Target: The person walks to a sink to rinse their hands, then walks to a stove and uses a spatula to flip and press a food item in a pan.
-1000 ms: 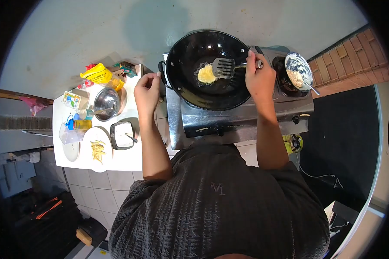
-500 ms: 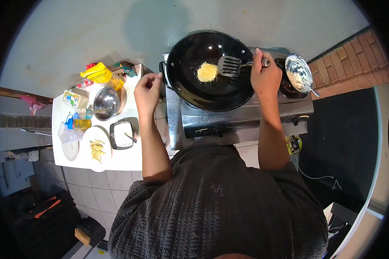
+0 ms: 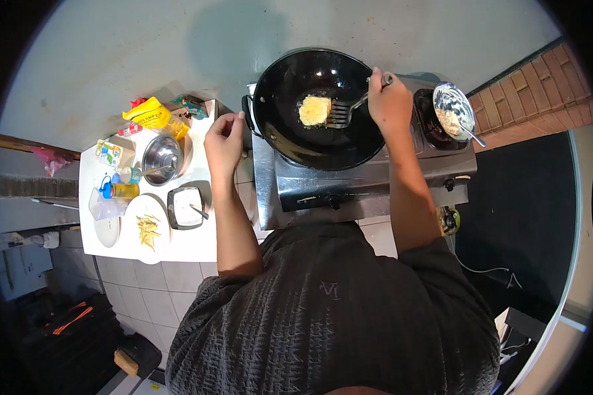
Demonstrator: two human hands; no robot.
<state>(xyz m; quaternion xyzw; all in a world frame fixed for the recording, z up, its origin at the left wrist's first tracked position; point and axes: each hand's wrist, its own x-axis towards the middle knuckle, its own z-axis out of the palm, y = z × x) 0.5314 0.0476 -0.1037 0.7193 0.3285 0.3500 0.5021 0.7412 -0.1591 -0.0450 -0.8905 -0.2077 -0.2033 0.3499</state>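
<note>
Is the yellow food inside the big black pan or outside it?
Inside. The round yellow patty lies on the bottom of the black wok, with the slotted metal spatula beside it.

A black wok (image 3: 319, 108) sits on a steel stove in the upper middle of the frame, round and deep, its inside dark and glossy with oil. A small yellow patty (image 3: 314, 110) lies flat near the wok's centre, slightly toward the far side, roughly square with ragged edges. A slotted metal spatula (image 3: 341, 114) slants down into the wok from the upper right, its handle in the right hand (image 3: 389, 102), its blade touching the patty's right edge. The left hand (image 3: 224, 138) is pinched at the wok's left handle.
</note>
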